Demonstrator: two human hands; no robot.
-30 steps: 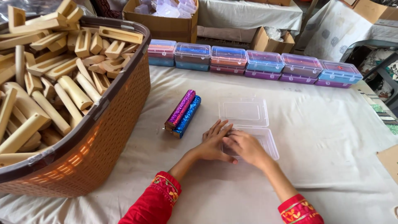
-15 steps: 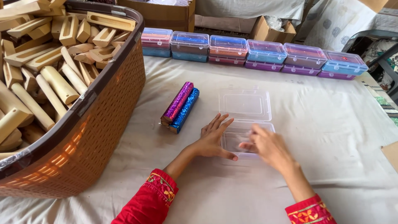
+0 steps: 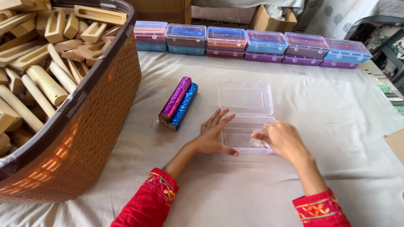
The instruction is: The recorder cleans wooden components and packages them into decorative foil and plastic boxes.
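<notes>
Red sleeves at the near edge; left hand (image 3: pixel 211 136) lies flat, fingers spread wide, palm down on the white cloth (image 3: pixel 320 101), thumb against the near-left corner of the clear plastic box (image 3: pixel 242 135), gripping nothing; right hand (image 3: pixel 281 141) loosely curled over the box's tray, fingertips pinching something small and pale, too blurred to identify; box open, its lid (image 3: pixel 246 98) lying flat behind the tray; left of it, a purple glitter roll (image 3: pixel 175 98) and a blue glitter roll (image 3: pixel 184 105) touching side by side; brown woven basket (image 3: pixel 84 126) of wooden pieces (image 3: pixel 46 50) far left; row of coloured lidded boxes (image 3: pixel 252 44) along the far edge; cardboard cartons (image 3: pixel 263 19) beyond.
</notes>
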